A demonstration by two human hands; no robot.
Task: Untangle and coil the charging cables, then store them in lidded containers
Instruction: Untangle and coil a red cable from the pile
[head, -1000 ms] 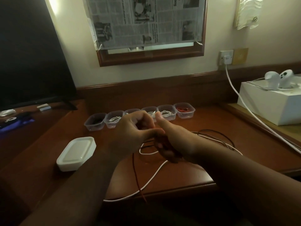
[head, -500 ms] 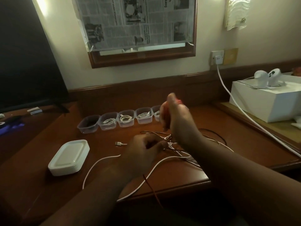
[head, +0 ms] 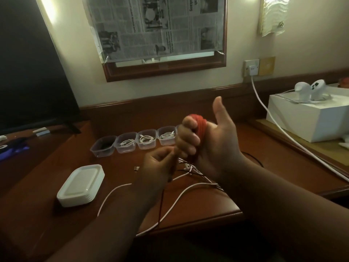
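Observation:
My right hand [head: 205, 142] is raised above the desk with the thumb up, its fingers curled round a coil of red cable [head: 199, 125] wound about them. My left hand [head: 158, 165] sits just below and to the left, pinching the red cable's loose strand, which hangs down over the desk's front edge [head: 160, 207]. Under the hands lies a tangle of white and dark cables [head: 190, 170]; one long white cable [head: 120, 191] loops across the desk. A row of small clear containers [head: 145, 141] stands behind, three holding coiled white cables, the leftmost one [head: 103, 146] something dark.
A stack of white lids [head: 81, 185] lies at the left on the wooden desk [head: 207, 207]. A white box [head: 309, 120] with white controllers on top stands at the right, a white power cord [head: 264, 110] running from the wall socket. A dark screen [head: 28, 72] fills the left.
My right hand has risen from the desk with the red coil now showing round its fingers. My left hand dropped lower and now pinches the trailing red strand. The view shifted rightward.

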